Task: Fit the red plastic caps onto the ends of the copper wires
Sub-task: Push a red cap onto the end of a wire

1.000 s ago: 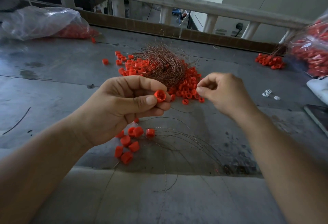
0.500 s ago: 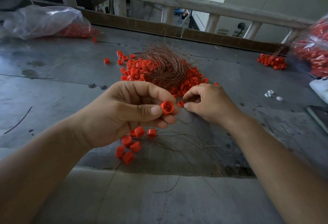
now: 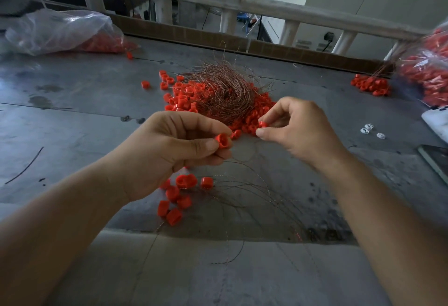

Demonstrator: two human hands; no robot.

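Right hand (image 3: 298,131) has lifted off the cap pile (image 3: 184,98) since half a second ago and now pinches a small red cap (image 3: 262,125) between thumb and forefinger, its other fingers (image 3: 288,114) curled. Left hand (image 3: 155,152) pinches a second red cap (image 3: 223,141) at the thumb tip, with thin wire trailing below. The two caps are near each other but apart, above the worktop (image 3: 72,111). Copper wire tangle (image 3: 225,92) sits on the pile behind. Capped pieces (image 3: 179,196) and wire strands (image 3: 254,184) lie under the left hand.
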